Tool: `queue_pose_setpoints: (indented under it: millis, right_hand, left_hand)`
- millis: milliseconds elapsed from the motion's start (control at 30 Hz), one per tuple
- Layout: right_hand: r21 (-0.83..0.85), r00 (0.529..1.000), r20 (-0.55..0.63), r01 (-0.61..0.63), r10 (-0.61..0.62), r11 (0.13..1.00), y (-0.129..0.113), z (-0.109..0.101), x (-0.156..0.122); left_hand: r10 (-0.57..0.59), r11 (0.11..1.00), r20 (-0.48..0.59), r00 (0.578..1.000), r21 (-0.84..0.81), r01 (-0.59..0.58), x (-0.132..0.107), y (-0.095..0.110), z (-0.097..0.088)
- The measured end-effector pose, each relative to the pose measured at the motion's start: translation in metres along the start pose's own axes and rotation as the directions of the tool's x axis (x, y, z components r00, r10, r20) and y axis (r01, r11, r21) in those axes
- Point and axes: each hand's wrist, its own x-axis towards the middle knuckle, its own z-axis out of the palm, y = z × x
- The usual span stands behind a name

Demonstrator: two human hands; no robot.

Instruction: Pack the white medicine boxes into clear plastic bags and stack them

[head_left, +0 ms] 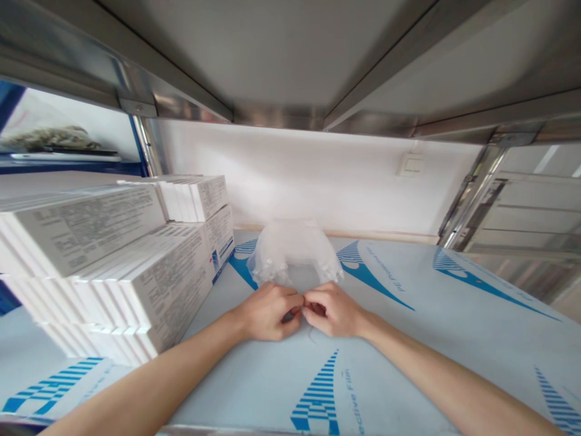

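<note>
White wall (318,175) with a wall switch (411,165) at the back of a stainless steel shelf unit (272,54), and blue-printed protective film (272,381) over the shelf deck. Stacked white printed cartons (109,254) along the left side, near the left hand (267,312). Beside it, the right hand (333,309), with the fingertips (297,298) of both hands clenched together in a pinch on something thin (302,306), too small to identify. Just beyond the fingers, a gathered translucent plastic bag (295,251) on the film, any link with the pinched bit impossible to tell
</note>
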Motion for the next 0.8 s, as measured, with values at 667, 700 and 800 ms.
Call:
queue_pose_setpoints:
  millis: [667,700,800]
  right_hand:
    - [-0.117,0.999,-0.016,0.031,-0.033,0.993,0.0011,-0.0017,-0.0046]
    - [-0.119,0.999,-0.017,0.031,-0.033,0.992,0.0011,-0.0016,-0.0046]
    - [-0.123,0.999,-0.027,0.029,-0.032,0.992,0.0004,-0.0015,-0.0043]
  left_hand:
    - [0.026,1.0,-0.03,0.999,0.013,-0.026,0.0001,-0.0018,0.0003]
    - [0.025,1.0,-0.029,0.999,0.012,-0.024,-0.0001,-0.002,0.0]
    - [0.02,1.0,-0.03,0.999,0.007,-0.02,-0.0006,-0.002,-0.0014]
